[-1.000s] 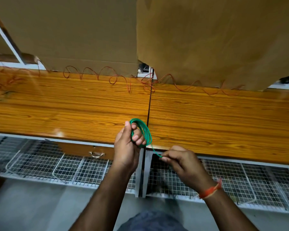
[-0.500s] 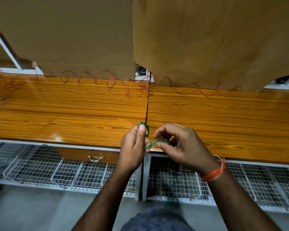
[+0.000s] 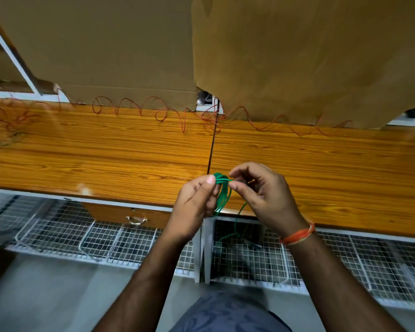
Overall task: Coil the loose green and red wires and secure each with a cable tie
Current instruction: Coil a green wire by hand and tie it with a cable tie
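Single head-worn view, wide-angle, looking forward and down onto wooden tabletop (image 3: 106,152). Close range: table's near edge crosses mid-frame, cardboard sheets (image 3: 110,49) at table's far edge, wire baskets (image 3: 70,238) beneath near edge.

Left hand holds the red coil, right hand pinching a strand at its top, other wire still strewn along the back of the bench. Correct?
Not quite: in the head view the coil gripped by the left hand is green. The right hand pinches its top; the red wire lies loose at the back.
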`<state>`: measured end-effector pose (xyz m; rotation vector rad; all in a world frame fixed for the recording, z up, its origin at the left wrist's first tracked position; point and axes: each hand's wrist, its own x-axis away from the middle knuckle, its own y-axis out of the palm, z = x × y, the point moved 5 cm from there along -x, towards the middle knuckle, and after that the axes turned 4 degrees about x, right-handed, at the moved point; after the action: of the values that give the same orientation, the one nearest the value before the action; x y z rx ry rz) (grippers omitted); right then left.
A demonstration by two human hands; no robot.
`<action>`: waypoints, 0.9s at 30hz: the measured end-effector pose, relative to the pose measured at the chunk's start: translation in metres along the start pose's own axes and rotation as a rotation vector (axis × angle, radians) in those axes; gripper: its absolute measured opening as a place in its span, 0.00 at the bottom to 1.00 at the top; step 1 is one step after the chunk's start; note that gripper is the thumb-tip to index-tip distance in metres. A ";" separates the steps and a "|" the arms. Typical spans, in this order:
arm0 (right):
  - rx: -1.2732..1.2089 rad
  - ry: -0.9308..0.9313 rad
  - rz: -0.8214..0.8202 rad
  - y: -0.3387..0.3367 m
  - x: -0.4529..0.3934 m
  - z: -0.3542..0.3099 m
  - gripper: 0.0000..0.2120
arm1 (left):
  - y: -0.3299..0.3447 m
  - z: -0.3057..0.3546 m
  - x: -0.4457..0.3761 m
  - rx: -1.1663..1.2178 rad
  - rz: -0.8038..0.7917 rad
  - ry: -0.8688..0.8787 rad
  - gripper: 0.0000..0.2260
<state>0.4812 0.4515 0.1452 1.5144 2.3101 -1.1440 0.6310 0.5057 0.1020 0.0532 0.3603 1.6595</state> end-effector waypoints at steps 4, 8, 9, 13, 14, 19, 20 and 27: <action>0.173 0.044 -0.024 0.006 0.018 0.027 0.04 | 0.004 -0.001 -0.001 0.239 0.088 -0.003 0.13; 0.293 0.272 -0.143 0.019 0.039 0.050 0.07 | 0.014 0.007 -0.004 0.365 0.151 0.054 0.13; 0.315 0.315 -0.260 0.021 0.044 0.055 0.11 | 0.016 0.008 -0.003 0.359 0.168 0.068 0.14; 0.372 0.599 -0.828 0.006 0.067 0.089 0.16 | 0.033 0.001 0.004 0.240 0.184 0.035 0.13; 0.462 0.655 -0.846 -0.002 0.067 0.099 0.13 | 0.039 -0.004 0.007 0.199 0.182 0.012 0.13; 0.341 0.447 -0.745 0.017 0.082 0.096 0.10 | 0.068 -0.019 0.016 0.170 0.194 -0.039 0.13; 0.140 0.510 -0.927 0.025 0.102 0.091 0.11 | 0.072 -0.020 0.018 0.154 0.191 -0.046 0.13; 0.455 0.525 -0.684 -0.010 0.113 0.136 0.13 | 0.095 -0.039 0.039 0.107 0.178 -0.104 0.13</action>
<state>0.3825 0.4410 -0.0016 1.2762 3.2624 -1.6797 0.5254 0.5287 0.0836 0.2570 0.3734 1.8042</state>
